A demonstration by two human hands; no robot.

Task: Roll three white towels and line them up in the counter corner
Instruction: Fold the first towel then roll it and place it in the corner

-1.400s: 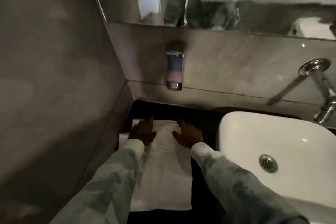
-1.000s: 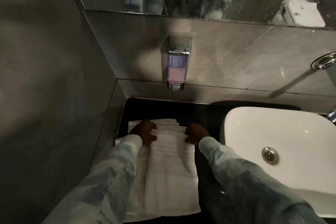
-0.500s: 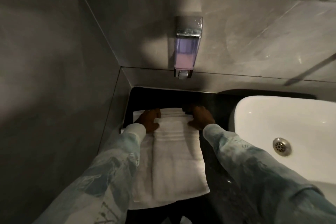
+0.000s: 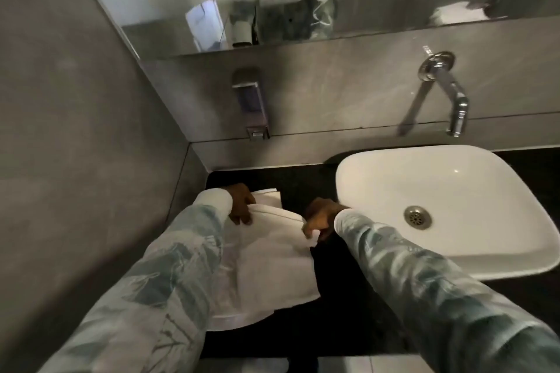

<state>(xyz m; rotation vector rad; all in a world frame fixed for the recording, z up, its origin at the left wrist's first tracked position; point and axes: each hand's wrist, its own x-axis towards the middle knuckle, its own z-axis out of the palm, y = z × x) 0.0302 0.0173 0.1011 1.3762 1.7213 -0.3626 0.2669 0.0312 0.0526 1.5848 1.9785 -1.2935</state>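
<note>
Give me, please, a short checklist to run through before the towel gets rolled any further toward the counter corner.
1. Left hand holds the top towel at its far edge: ok.
2. Right hand pinches the same far edge: ok.
3. Roll even across its width: cannot tell, only a first fold shows.
4. Free dark counter in the corner behind the towels: ok.
5. Towel clear of the basin: ok.
6. Three towels in the stack: cannot tell, the layers overlap.
</note>
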